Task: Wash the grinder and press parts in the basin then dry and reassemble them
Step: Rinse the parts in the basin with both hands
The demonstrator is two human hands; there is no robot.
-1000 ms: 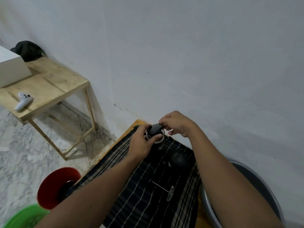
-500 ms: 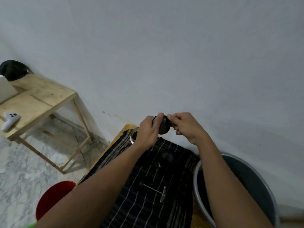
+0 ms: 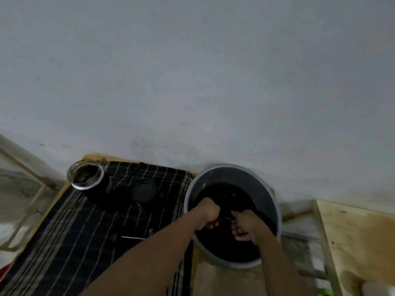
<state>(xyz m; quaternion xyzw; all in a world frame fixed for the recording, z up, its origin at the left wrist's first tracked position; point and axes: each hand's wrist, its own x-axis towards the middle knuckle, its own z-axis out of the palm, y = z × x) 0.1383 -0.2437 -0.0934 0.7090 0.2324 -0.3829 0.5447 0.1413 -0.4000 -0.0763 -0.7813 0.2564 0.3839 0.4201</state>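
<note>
While the grey basin (image 3: pixel 275 207) sits at 5 o'clock in view on a wooden tabletop (image 3: pixel 213 283), both of your hands are down in its dark water. Your left hand (image 3: pixel 208 214) is bunched, fingers curled under. Your right hand (image 3: pixel 245 228) faces it, fingers curled too. Between them a small dark part (image 3: pixel 226 215) barely shows. Against the black water it is impossible to tell what it is or whether either hand grips it. At 7 o'clock a dark striped cloth (image 3: pixel 70 242) carries a glass jar (image 3: pixel 85 174), its lower body lost in shadow. A black round lid (image 3: pixel 144 191) lies at the jar's 4 o'clock. A thin metal rod (image 3: pixel 132 237) runs up to your left forearm, its end hard to make out.
</note>
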